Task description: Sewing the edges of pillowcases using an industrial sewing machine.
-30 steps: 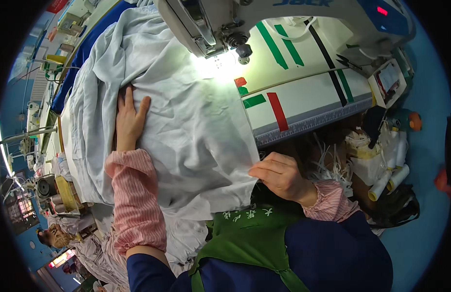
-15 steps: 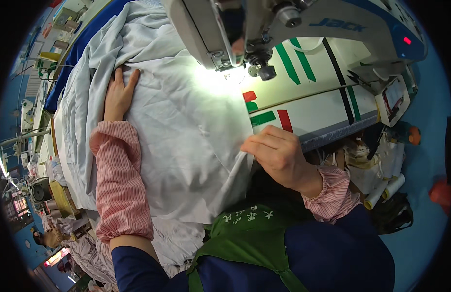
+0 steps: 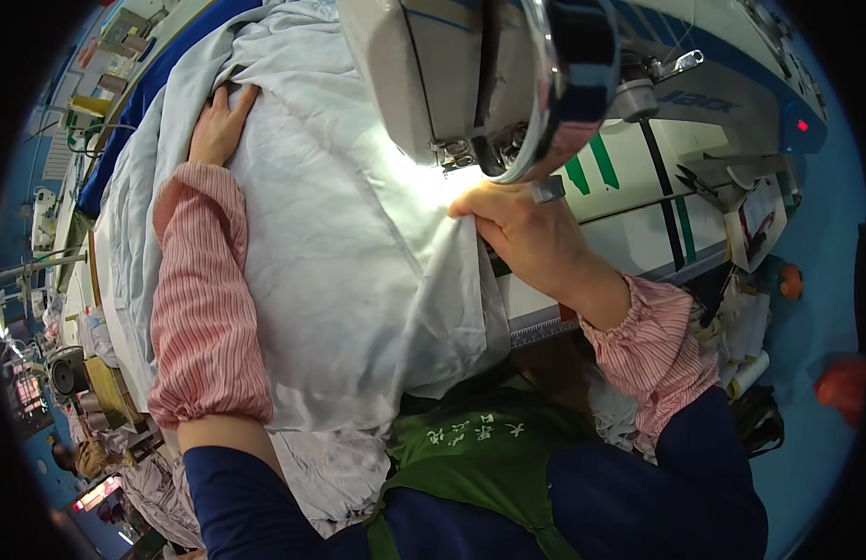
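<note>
Pale grey-white fabric covers the left and middle of the sewing machine table and hangs over the near edge. My left hand lies on its far left part, fingers spread, beside a bunched fold. At the fabric's right edge my right hand pinches the cloth between thumb and fingers, just in front of the lit needle area. The sewing machine stands over the cloth, and its head partly hides the right fingertips. From the pinch a raised fold runs toward the near edge.
Right of the machine bed lie scissors near a small box. Coloured tape strips mark the table, and a ruler strip runs along its front edge. Thread cones sit lower right. Other workstations stand at far left.
My right hand has moved farther away, up to the needle area, drawing the fabric edge along. My left hand is slightly farther forward on the cloth. The whole view has shifted somewhat.
</note>
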Action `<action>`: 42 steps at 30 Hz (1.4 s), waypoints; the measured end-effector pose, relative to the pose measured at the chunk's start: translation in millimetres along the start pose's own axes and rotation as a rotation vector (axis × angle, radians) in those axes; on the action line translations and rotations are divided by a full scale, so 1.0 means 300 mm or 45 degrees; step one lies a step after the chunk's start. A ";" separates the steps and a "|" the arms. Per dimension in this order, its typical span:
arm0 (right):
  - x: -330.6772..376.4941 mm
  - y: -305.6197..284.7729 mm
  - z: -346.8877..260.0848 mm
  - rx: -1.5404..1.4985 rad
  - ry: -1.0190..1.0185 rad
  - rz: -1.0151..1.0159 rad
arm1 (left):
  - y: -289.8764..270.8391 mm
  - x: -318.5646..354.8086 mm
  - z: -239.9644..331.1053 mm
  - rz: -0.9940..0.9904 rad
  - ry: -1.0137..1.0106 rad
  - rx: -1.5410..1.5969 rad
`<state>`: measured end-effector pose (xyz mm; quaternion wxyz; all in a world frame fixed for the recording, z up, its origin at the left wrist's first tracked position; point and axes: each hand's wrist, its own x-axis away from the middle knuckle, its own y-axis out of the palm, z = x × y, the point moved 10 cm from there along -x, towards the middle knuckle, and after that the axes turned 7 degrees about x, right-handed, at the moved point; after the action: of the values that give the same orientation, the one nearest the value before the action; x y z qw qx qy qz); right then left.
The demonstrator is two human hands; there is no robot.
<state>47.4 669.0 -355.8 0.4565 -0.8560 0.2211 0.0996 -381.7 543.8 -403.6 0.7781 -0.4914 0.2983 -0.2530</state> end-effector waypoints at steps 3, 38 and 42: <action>-0.028 0.026 0.042 0.045 0.093 0.025 | 0.024 -0.059 0.037 -0.137 0.085 -0.033; 1.133 -0.154 -0.768 -1.379 0.010 -0.792 | -0.445 1.899 1.423 -0.609 1.400 0.720; 1.216 -0.151 -0.733 -1.369 0.075 -0.646 | -0.381 1.998 1.459 -0.839 1.454 0.712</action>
<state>383.6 404.5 -334.1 -0.0379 -0.9956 -0.0594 0.0615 334.9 356.2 -279.7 0.4805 -0.1289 0.4191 -0.7595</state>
